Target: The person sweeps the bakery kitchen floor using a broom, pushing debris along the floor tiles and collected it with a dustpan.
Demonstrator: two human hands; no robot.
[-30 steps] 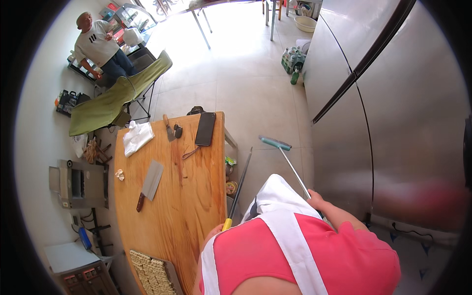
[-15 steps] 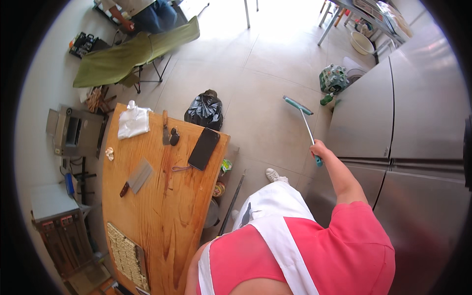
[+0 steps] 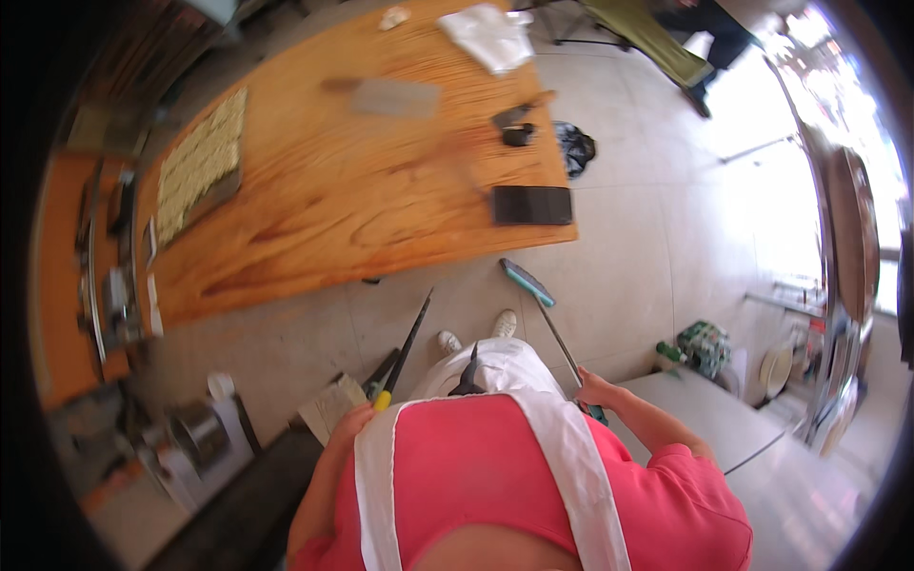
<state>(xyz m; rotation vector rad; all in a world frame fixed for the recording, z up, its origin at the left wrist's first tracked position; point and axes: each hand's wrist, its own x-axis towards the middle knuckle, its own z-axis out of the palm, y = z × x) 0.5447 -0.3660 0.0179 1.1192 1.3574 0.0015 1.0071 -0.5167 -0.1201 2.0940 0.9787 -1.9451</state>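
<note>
My left hand (image 3: 352, 424), low at my left side, is closed round the yellow end of a dark, thin pole (image 3: 410, 340). The pole slants up and away from me, its tip near the table's front edge. Grasped in my right hand (image 3: 599, 389) is the grey handle of a squeegee-like tool (image 3: 526, 283) with a long teal head. That head is low over the floor, just in front of my shoes; whether it touches the floor I cannot tell. Part of its teal grip shows below my hand.
The wooden table (image 3: 314, 238) ahead bears a phone (image 3: 532, 206), cleaver (image 3: 395, 97), scraper (image 3: 509, 116), white plastic bag (image 3: 487, 38) and a tray of pale dough pieces (image 3: 198, 171). A black bag (image 3: 574, 149) lies beyond it. Steel doors (image 3: 690, 409) are at my right; bottles (image 3: 705, 347) stand beyond.
My view has turned left, so the table now spans the front. My left hand has come into sight on the pole. The squeegee-like tool is now nearer my feet, still in my right hand.
</note>
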